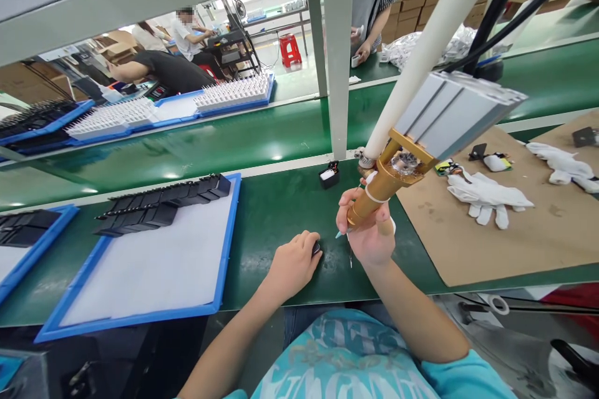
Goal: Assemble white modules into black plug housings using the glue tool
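My left hand [292, 265] rests on the green bench [262, 218], its fingers closed around a small black part [316, 248], mostly hidden by them. My right hand [372, 240] is raised just to the right, fingers curled around the lower end of a gold-coloured cylindrical tool [369, 196]. Above, the tool joins a ribbed aluminium block [458, 112]. A small teal tip [339, 234] pokes out by the right hand, pointing toward the left one; what it belongs to is unclear. Behind the hands stands a small black case [329, 176] with something white inside.
To the left, a blue-edged tray [219, 274] carries rows of black cases [161, 202]. White gloves [489, 196] and small parts lie on brown cardboard [435, 243] at right. A grey post [337, 62] and white pole [421, 43] rise ahead. Other people work beyond the bench.
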### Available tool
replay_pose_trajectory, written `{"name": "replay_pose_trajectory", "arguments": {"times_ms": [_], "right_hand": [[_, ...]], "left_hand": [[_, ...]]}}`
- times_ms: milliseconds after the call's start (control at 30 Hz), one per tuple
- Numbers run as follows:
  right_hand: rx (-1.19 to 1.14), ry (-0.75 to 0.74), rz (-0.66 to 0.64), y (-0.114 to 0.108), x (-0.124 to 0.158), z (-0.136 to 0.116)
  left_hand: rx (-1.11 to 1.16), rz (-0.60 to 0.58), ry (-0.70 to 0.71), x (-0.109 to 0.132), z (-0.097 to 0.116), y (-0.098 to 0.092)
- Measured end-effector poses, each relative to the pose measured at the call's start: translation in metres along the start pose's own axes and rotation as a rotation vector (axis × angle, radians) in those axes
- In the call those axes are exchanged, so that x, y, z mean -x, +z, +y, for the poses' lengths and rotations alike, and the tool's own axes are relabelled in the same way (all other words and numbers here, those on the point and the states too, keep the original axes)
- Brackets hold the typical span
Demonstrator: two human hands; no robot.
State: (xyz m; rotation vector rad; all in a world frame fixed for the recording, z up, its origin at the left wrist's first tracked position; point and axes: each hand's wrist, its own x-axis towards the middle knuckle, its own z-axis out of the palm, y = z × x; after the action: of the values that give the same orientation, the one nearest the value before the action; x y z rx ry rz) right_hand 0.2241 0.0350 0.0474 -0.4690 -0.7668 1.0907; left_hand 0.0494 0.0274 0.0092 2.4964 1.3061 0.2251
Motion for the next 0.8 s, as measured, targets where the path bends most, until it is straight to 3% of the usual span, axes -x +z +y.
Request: {"name": "replay_pose_trajectory", "arguments": {"times_ms": [133, 300, 400, 500, 800], "right_hand": [[0.001, -0.006, 0.020, -0.001, -0.001, 0.002], [-0.007, -0.012, 0.027, -0.002, -0.003, 0.002], [-0.027, -0.035, 0.007, -0.003, -0.003, 0.002], [-0.033, -0.049, -0.011, -0.003, -0.001, 0.002], [-0.010, -0.055, -0.007, -0.004, -0.001, 0.003]], "left_hand": [[0.363, 0.063, -0.136, -0.002, -0.007, 0.003], [1.481, 0.104, -0.428, -0.004, 0.001, 0.011], [1.882, 0.078, -0.449, -0.002, 0.013, 0.010], [2.009, 0.060, -0.378, 0.000, 0.020, 0.005], [2.101, 0.059, -0.253, 0.004, 0.019, -0.001]]}}
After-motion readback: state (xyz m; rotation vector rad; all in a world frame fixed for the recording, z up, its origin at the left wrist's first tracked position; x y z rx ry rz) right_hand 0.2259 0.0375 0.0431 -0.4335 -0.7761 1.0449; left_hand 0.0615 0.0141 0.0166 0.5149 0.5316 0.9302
